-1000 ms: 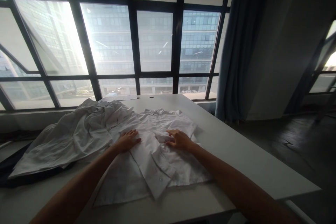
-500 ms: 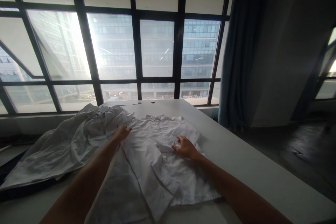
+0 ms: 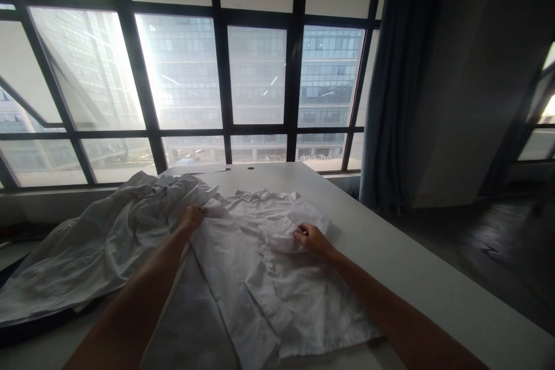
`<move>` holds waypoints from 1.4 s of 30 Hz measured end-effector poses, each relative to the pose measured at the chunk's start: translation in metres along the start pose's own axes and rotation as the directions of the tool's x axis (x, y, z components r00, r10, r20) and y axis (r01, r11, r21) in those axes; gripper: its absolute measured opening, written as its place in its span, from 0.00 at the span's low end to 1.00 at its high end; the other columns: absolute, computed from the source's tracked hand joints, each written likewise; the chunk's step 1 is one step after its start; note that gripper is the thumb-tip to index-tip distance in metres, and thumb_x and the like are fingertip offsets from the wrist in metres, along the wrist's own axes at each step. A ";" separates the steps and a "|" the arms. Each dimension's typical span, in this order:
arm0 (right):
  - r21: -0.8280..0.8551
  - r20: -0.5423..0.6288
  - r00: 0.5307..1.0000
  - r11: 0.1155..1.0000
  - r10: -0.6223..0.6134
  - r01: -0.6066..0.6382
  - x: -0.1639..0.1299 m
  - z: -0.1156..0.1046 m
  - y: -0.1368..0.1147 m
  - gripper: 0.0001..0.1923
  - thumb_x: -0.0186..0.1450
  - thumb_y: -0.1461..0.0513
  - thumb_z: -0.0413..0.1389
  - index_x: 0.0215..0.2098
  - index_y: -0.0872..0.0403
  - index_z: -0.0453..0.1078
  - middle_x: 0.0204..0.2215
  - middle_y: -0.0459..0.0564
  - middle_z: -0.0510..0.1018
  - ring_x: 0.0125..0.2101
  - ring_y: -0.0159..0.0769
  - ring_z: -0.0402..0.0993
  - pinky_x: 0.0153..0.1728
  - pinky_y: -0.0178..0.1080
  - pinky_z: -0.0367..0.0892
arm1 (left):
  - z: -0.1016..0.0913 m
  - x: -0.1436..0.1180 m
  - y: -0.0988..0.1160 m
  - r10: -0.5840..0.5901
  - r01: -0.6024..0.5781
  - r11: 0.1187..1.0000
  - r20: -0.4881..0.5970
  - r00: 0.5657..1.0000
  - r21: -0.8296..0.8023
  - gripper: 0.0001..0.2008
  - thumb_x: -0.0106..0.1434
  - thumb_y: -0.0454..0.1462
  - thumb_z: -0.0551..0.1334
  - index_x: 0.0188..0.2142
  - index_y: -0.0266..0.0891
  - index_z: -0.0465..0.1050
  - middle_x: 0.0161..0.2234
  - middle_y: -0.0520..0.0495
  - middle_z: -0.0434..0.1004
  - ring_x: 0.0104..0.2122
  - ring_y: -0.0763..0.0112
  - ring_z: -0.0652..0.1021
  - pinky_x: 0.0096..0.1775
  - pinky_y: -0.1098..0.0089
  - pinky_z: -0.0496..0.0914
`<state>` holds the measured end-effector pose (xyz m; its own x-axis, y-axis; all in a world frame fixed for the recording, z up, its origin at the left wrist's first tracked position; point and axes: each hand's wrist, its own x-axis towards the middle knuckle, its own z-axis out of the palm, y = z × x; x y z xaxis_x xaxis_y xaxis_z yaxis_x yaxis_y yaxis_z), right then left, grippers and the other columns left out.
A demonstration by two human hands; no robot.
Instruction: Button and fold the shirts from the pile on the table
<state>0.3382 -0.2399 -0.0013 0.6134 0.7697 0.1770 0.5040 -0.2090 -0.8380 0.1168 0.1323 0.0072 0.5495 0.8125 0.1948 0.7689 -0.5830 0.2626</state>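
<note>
Windows (image 3: 258,78) rise behind a white table (image 3: 359,231) bearing a rumpled white shirt (image 3: 236,263).

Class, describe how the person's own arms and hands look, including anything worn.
The left hand and right hand are ungloved; whether they wear rings is unclear. The left forearm and right forearm taper toward them, with no sleeve, watch or bracelet visible.

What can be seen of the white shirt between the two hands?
The white shirt looks like thin woven cloth, wrinkled, lying spread on the white table with its collar at the far end and hem toward the viewer. A small button shows on its front. The left hand and right hand each grip some of its fabric; heaped white cloth lies to its left.
</note>
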 end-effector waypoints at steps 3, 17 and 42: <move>0.173 0.027 0.988 0.974 -0.150 0.143 -0.010 -0.013 -0.015 0.11 0.55 0.58 0.56 0.35 0.54 0.72 0.39 0.52 0.80 0.40 0.43 0.75 0.45 0.43 0.69 | 0.003 -0.011 0.017 -0.012 0.014 0.999 -0.074 0.997 0.034 0.21 0.69 0.40 0.50 0.53 0.30 0.72 0.54 0.29 0.73 0.53 0.45 0.74 0.51 0.52 0.69; -0.204 0.432 0.843 0.876 -0.321 0.438 -0.049 -0.002 -0.039 0.28 0.59 0.48 0.63 0.54 0.51 0.75 0.56 0.57 0.74 0.56 0.51 0.69 0.58 0.51 0.61 | 0.041 -0.026 0.029 0.256 -0.285 0.949 0.198 0.946 0.132 0.36 0.70 0.55 0.44 0.69 0.34 0.52 0.70 0.32 0.44 0.69 0.49 0.48 0.64 0.47 0.49; -0.339 0.680 0.732 0.874 -0.029 0.349 -0.056 -0.014 -0.049 0.53 0.58 0.37 0.57 0.72 0.47 0.44 0.72 0.50 0.39 0.70 0.51 0.32 0.68 0.53 0.34 | 0.040 -0.038 0.066 0.253 -0.268 0.939 0.094 0.963 0.218 0.29 0.72 0.45 0.44 0.69 0.36 0.53 0.70 0.37 0.47 0.69 0.50 0.49 0.65 0.45 0.43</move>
<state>0.2875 -0.2815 0.0372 0.0211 0.9801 -0.1975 0.8603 -0.1184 -0.4959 0.1596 0.0634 -0.0205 0.7544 0.6355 0.1646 0.6457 -0.7635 -0.0116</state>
